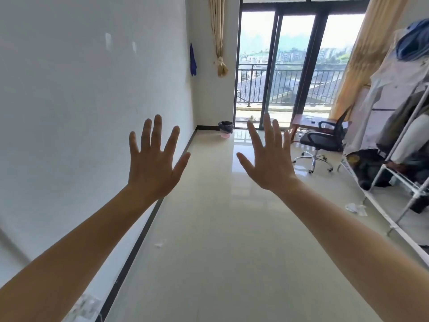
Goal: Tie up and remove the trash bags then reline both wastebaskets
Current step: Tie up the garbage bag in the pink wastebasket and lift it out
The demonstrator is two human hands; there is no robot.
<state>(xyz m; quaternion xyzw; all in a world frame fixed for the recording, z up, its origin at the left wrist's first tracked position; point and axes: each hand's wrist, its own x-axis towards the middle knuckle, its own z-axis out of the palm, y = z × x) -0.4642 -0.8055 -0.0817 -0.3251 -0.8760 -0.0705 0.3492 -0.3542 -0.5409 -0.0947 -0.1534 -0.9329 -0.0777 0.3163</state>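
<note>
- Judged from the scene, the task has not begun: nothing is tied, lifted out or relined yet.
- The left hand point(152, 167) is held out in the air with fingers spread wide, back toward the camera, holding nothing.
- The right hand point(267, 159) is the same: fingers spread, empty, touching nothing.
- One wastebasket point(225, 129), pink with a dark trash bag point(225, 125) still lining it and folded over its rim, stands on the floor point(220, 228) in the far corner, well apart from both hands.
- Just right of the wastebasket is the sliding balcony door point(274, 66); farther right stand a table point(308, 123) and an office chair point(321, 140).
- The second wastebasket is not in view, and no fresh liners show.
- Left to do, as I judge it: walk to the wastebasket, tie and pull its bag, find the other one, reline both.
</note>
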